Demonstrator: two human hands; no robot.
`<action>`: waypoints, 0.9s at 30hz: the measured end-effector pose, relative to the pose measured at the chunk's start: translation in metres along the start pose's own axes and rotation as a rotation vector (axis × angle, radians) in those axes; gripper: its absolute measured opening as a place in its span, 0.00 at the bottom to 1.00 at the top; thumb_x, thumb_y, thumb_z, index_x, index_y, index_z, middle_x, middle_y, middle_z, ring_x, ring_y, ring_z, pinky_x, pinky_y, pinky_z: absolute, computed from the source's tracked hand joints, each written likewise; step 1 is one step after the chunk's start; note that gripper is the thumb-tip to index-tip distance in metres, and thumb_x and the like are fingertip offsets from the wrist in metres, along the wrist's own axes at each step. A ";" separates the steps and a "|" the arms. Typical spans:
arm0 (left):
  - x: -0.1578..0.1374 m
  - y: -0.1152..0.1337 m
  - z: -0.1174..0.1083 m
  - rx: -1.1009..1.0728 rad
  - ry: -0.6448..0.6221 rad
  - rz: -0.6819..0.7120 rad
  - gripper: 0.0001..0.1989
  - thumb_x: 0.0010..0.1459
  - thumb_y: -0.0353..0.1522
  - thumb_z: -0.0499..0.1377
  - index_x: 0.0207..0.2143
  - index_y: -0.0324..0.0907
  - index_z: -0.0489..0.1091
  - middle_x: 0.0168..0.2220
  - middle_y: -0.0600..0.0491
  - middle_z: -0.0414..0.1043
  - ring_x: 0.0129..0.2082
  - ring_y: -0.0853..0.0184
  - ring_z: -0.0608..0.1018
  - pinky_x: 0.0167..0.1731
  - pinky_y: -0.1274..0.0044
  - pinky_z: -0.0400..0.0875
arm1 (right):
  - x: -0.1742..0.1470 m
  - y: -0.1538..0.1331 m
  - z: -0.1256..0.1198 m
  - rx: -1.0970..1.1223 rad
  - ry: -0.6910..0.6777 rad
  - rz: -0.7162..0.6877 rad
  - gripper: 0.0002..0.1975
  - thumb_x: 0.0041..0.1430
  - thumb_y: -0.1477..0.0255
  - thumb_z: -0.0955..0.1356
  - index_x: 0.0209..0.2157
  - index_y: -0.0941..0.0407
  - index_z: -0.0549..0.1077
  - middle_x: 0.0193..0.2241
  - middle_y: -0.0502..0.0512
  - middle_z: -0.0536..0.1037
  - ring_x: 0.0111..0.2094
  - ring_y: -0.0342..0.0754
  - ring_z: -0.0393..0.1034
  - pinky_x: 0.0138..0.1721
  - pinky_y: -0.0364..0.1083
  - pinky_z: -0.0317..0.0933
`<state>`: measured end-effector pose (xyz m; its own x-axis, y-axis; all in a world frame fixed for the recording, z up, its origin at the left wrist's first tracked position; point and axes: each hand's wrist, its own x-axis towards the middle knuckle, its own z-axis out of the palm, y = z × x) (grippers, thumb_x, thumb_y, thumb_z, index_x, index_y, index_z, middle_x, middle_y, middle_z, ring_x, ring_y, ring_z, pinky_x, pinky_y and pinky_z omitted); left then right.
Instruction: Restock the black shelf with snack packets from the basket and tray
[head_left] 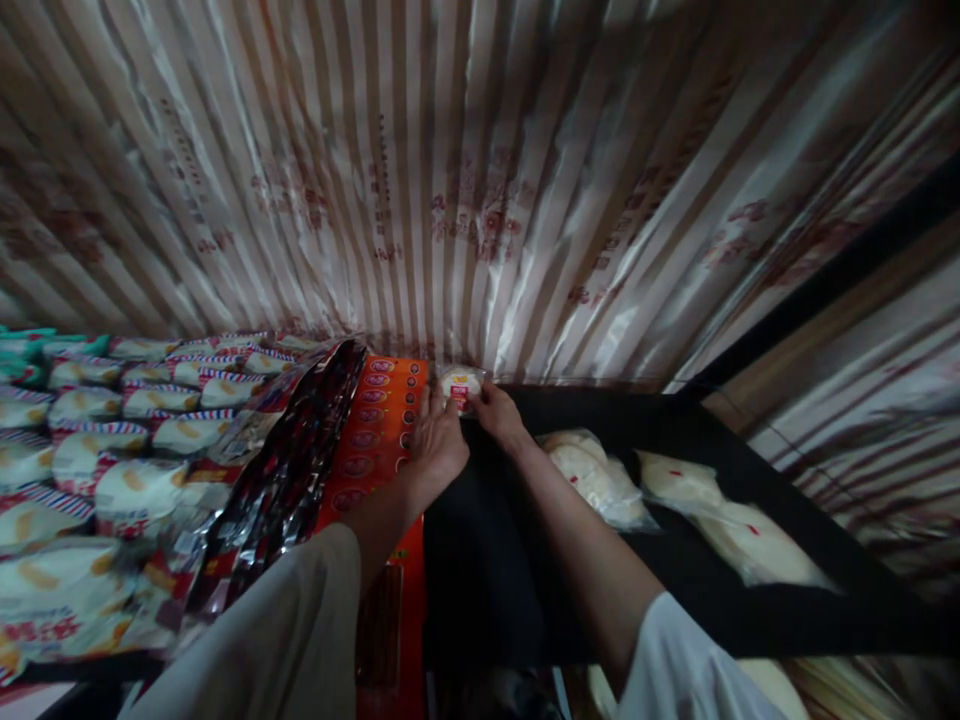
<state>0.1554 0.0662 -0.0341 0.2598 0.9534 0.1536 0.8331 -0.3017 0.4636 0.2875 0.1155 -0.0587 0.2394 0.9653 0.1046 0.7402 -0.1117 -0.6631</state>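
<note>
Holding a clear packet [461, 386] between left hand [442, 438] and right hand [500, 413], with fingers [435, 408] partly curled against its sides, at the far edge of black counter [480, 560], beside orange packets [379, 440]

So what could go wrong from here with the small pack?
Small pack: at the far edge by the striped sheeting, it might get pushed against that.
Orange packaging: left hand is right alongside; might nudge it.
Clear bag: right forearm passes close; could brush it.
</note>
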 end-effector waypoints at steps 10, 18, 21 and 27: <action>0.014 -0.010 0.015 0.060 -0.102 -0.034 0.27 0.53 0.26 0.50 0.57 0.37 0.59 0.63 0.42 0.51 0.65 0.53 0.49 0.60 0.59 0.47 | 0.021 -0.008 0.013 -0.139 -0.040 0.005 0.10 0.57 0.70 0.65 0.40 0.55 0.74 0.36 0.54 0.79 0.38 0.48 0.73 0.37 0.43 0.63; 0.017 -0.013 0.020 0.039 -0.101 -0.030 0.26 0.56 0.30 0.50 0.57 0.34 0.59 0.63 0.39 0.52 0.64 0.54 0.52 0.62 0.60 0.40 | 0.028 -0.007 0.020 -0.177 0.065 0.042 0.19 0.55 0.65 0.67 0.48 0.57 0.70 0.42 0.61 0.77 0.43 0.53 0.72 0.43 0.48 0.63; 0.018 -0.014 0.019 0.032 -0.096 -0.026 0.25 0.56 0.30 0.50 0.57 0.35 0.59 0.62 0.40 0.53 0.64 0.56 0.53 0.62 0.59 0.38 | 0.025 -0.008 0.021 -0.151 0.065 0.076 0.21 0.55 0.65 0.66 0.50 0.58 0.68 0.44 0.62 0.75 0.44 0.53 0.71 0.44 0.49 0.63; 0.014 -0.014 0.013 0.058 -0.088 0.008 0.24 0.57 0.30 0.50 0.56 0.34 0.60 0.63 0.38 0.52 0.64 0.55 0.53 0.62 0.61 0.42 | 0.008 -0.015 0.019 -0.129 0.194 -0.001 0.18 0.59 0.67 0.63 0.49 0.58 0.68 0.46 0.64 0.71 0.47 0.54 0.67 0.48 0.50 0.60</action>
<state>0.1535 0.0841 -0.0497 0.3063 0.9487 0.0789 0.8569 -0.3109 0.4112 0.2660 0.1298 -0.0619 0.3455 0.9033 0.2544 0.8116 -0.1515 -0.5643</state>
